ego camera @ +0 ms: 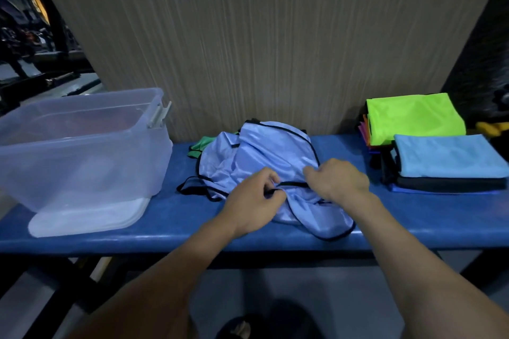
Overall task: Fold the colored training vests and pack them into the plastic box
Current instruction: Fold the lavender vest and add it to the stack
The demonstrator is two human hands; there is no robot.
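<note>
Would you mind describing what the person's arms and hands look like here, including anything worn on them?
Both arms are bare as far up as the view shows: no sleeves show. The left hand and right hand wear no gloves, and no rings, watch or wristbands can be seen. No markings show on either forearm. Each arm enters from the bottom edge, widened near the camera by the wide-angle lens.

The blue bench (165, 217) carries a clear plastic box (82, 151) left of the hands, a light blue vest (261, 151) under them, and folded vests (429, 145) to their right.

Both hands (289, 189) on lilac vest (264, 154)
</note>
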